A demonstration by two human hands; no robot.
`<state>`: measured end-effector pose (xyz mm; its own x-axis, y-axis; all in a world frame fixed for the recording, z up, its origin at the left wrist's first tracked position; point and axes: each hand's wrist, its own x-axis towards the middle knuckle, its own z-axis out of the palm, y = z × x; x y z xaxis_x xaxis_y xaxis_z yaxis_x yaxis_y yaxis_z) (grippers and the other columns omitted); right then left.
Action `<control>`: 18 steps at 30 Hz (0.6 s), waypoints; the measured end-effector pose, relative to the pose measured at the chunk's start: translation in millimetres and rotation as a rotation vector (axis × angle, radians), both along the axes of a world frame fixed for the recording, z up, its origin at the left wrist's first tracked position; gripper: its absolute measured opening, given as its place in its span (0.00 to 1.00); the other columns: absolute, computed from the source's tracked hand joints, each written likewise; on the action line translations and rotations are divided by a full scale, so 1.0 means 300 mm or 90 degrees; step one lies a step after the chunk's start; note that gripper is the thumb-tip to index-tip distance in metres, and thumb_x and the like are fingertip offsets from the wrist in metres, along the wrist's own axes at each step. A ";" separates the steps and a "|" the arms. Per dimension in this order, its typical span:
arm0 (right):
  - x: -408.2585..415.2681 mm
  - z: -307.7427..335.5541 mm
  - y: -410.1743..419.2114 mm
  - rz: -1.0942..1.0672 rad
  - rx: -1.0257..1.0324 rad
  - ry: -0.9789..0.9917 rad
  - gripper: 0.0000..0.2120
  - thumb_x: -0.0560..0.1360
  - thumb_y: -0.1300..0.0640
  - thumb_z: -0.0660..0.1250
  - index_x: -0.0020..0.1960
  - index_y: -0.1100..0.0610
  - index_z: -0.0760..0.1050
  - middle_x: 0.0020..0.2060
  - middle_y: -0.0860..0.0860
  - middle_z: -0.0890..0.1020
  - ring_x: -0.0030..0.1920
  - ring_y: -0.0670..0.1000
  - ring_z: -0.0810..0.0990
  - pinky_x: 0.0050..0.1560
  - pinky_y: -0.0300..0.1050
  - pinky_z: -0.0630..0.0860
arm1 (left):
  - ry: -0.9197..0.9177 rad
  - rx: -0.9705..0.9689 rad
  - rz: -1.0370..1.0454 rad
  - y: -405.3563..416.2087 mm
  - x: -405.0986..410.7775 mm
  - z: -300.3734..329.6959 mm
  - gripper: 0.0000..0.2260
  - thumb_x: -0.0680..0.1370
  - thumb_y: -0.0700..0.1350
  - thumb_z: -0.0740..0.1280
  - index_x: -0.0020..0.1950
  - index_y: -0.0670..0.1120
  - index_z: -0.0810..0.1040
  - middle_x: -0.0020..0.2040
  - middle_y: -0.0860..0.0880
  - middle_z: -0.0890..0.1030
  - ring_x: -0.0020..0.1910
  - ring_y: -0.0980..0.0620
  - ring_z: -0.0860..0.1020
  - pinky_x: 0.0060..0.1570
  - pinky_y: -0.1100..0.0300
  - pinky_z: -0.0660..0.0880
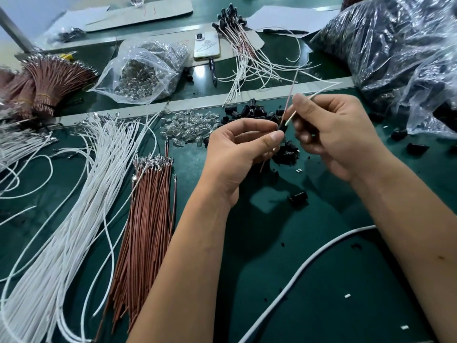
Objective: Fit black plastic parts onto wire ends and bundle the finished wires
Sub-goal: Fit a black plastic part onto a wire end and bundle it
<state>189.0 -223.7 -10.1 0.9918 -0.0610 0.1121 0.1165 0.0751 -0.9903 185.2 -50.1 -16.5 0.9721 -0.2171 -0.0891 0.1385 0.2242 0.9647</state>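
One assy is being worked at centre of the green tabletop (284, 243): a black plastic part (282, 127) is being pinched between thumb and fingertips of the left hand (237, 149), while a white wire (319, 94) is being pinched by the right hand (331, 129) and its end is being presented to the part, just beside or touching it; whether it is seated cannot be told. A pinkish-brown wire (289, 96) is rising from the same part, so, by judgement, one lead is in and the 2nd is being fitted. Both grips are being kept closed on their items, not spread. Done so far: a fan of finished wires w/ black ends (237, 33) is lying at the far side, not visibly tied, so bundling is being judged as outstanding. Left to do, approx. most of the job: large loose stocks of white wires (81, 194) and brown wires (148, 219) are lying at left, a pile of black parts (249, 112) is sitting just beyond the hands, w/ more in the big plastic bag (395, 45) at right. Clear bulbs (190, 125) are lying beside the pile.
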 end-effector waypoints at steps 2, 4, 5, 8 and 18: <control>0.003 -0.006 -0.002 -0.017 -0.033 -0.001 0.14 0.81 0.55 0.70 0.41 0.62 0.82 0.27 0.51 0.75 0.25 0.48 0.68 0.22 0.35 0.59 | -0.004 0.005 -0.001 0.000 -0.001 -0.001 0.06 0.72 0.35 0.77 0.44 0.44 0.85 0.42 0.44 0.86 0.39 0.50 0.81 0.45 0.57 0.79; 0.004 -0.016 0.001 -0.013 -0.096 0.005 0.15 0.81 0.55 0.70 0.42 0.66 0.81 0.25 0.51 0.73 0.24 0.47 0.67 0.23 0.34 0.59 | -0.006 -0.005 -0.001 0.000 -0.003 -0.002 0.06 0.72 0.35 0.77 0.44 0.44 0.85 0.43 0.41 0.85 0.40 0.46 0.80 0.48 0.51 0.78; 0.004 -0.019 0.004 -0.004 -0.117 0.008 0.16 0.81 0.54 0.70 0.43 0.68 0.81 0.25 0.52 0.73 0.24 0.47 0.67 0.23 0.33 0.60 | -0.004 -0.010 0.001 0.000 -0.004 -0.002 0.05 0.72 0.35 0.77 0.44 0.43 0.85 0.43 0.39 0.85 0.41 0.45 0.80 0.49 0.49 0.77; -0.001 -0.004 0.006 -0.003 -0.053 0.007 0.18 0.80 0.50 0.69 0.45 0.66 0.82 0.28 0.51 0.75 0.25 0.47 0.68 0.22 0.34 0.60 | -0.001 0.002 0.012 0.003 -0.001 -0.002 0.06 0.72 0.34 0.77 0.46 0.42 0.84 0.44 0.40 0.86 0.38 0.48 0.80 0.46 0.53 0.77; -0.008 -0.007 0.017 0.041 -0.069 -0.014 0.16 0.78 0.49 0.70 0.43 0.62 0.83 0.29 0.57 0.73 0.24 0.46 0.66 0.22 0.33 0.59 | -0.019 0.016 0.005 0.003 -0.001 -0.005 0.12 0.71 0.30 0.76 0.52 0.40 0.83 0.44 0.39 0.85 0.41 0.48 0.83 0.48 0.54 0.81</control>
<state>186.8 -218.6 -12.1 0.9906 0.0163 0.1360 0.1364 -0.0245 -0.9903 185.0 -49.2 -18.1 0.9759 -0.2079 -0.0656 0.1083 0.2014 0.9735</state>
